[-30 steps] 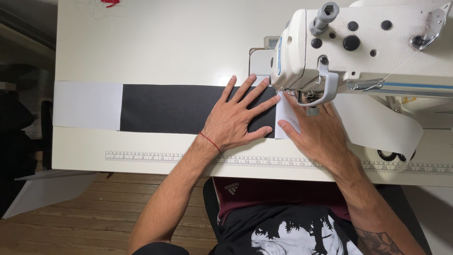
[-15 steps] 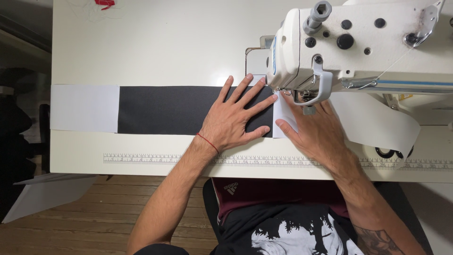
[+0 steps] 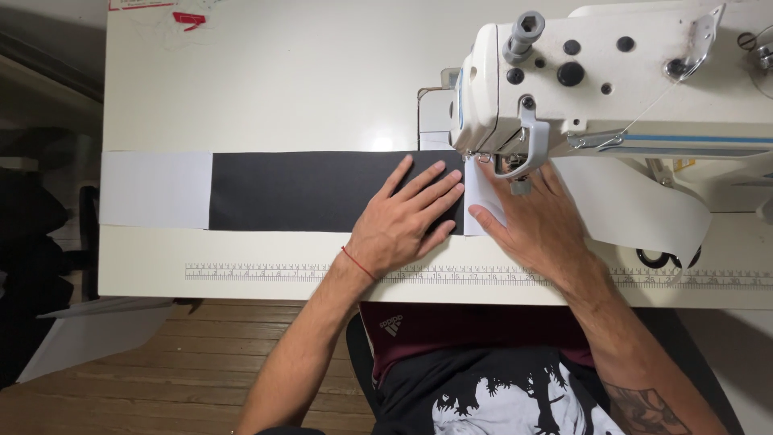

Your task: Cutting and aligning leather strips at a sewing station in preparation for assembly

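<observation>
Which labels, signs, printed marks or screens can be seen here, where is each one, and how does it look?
Red sticker: far left corner of the table, small, flat, red.
Printed ruler strip: along the table's near edge, long and thin, dark marks on white.
Shirt logo: on the maroon shirt below the table edge, small, white.
Blue stripe: along the white sewing machine body.
No screens or packages.

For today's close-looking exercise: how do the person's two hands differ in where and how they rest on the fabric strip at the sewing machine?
The left hand lies flat with fingers spread on the black fabric; the right hand rests on the white fabric. The left hand sits clear of the sewing machine; the right hand's fingers reach under its head. The left wrist wears a red string; the right wrist is bare. Both press palm-down.
</observation>
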